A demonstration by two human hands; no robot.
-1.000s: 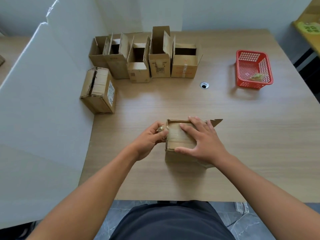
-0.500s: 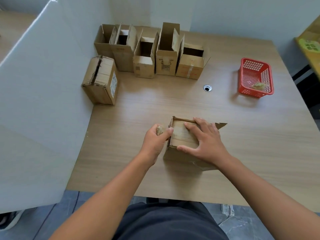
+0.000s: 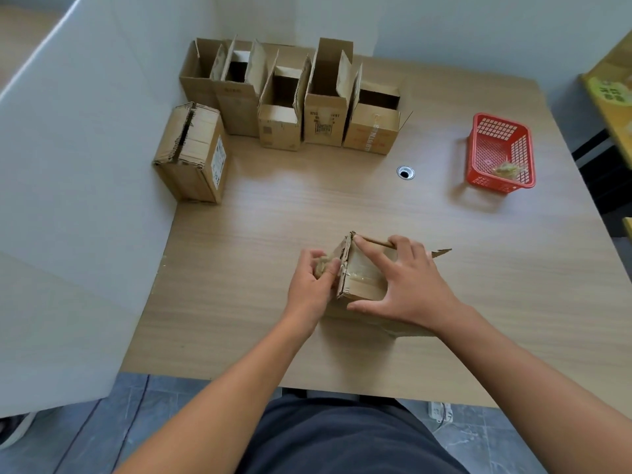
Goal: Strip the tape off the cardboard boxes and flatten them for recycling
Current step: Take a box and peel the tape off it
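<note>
Your left hand pinches a wad of tape at the left edge of the box near the front of the table. Your right hand lies flat on its top. The strip runs rightward under that palm.

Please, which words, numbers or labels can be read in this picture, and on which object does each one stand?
None reads clearly.
Tall open box: dark print and barcode, blurred.
Rightmost open box: orange letters, blurred.
Lying box: white label, too small.
Yellow sign: green marks, blurred.
</note>
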